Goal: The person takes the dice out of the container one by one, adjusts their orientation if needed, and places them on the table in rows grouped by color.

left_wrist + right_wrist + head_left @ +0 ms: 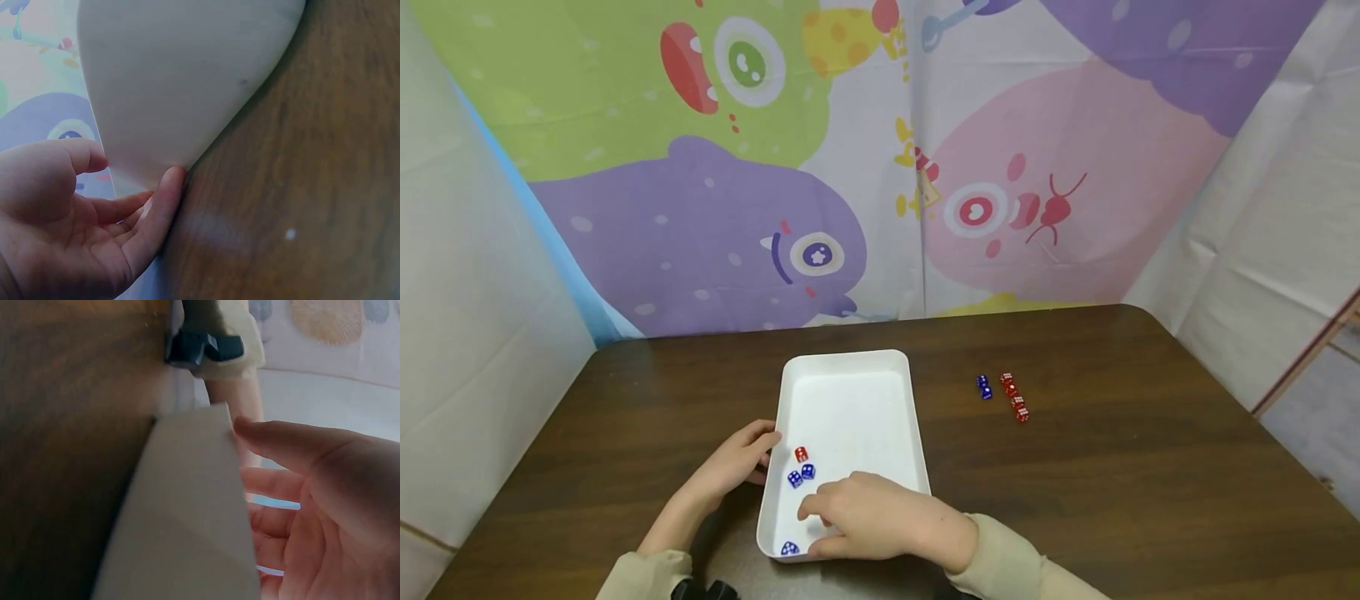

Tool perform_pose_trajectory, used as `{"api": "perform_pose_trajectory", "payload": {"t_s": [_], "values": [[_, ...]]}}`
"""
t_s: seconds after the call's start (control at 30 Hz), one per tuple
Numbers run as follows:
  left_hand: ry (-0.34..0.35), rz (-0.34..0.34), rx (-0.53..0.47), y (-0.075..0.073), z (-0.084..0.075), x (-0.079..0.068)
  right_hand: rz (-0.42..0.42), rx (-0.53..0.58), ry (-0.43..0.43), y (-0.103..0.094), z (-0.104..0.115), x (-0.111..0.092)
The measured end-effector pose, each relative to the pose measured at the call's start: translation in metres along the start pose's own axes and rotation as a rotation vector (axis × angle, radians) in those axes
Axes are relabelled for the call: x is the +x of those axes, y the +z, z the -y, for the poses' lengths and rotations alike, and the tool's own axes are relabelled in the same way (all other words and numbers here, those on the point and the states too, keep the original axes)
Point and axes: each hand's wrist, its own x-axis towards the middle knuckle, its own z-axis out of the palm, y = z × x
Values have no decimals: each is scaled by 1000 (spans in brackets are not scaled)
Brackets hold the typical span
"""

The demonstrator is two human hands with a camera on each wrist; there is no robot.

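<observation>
A white rectangular tray [857, 383] lies on the table. My left hand [741, 458] holds its left side, with one fingertip at the rim and other fingertips low on the outer wall [187, 81]. Inside, a red die [801, 454] sits by two blue dice [801, 476], and more blue shows at a die [789, 548] in the near left corner. My right hand [872, 517] is over the near right part of the tray, fingers bent loosely inward. Its thumb [281, 440] is by the near rim. No die shows between its fingers; some fingertips are hidden.
To the right of the tray, two blue dice [984, 387] touch in a short line beside a row of several red dice [1014, 397]. The brown wooden table [1120, 467] meets a cartoon-printed cloth [880, 283] at the back, with pale cloth at both sides.
</observation>
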Motion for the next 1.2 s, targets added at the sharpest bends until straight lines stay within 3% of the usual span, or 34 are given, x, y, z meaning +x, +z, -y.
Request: {"api": "perform_pose_trajectory", "payload": {"t_s": [0.23,0.5,1.2], "values": [[4,8,-5,-1,-1,-1,53,-84,-28,10,10,7],[-3,10,3,-2,-1,-1,40,-140,-80,17,14,11],[-8,6,7,-1,-1,0,47,-108,-71,18,14,8]]}}
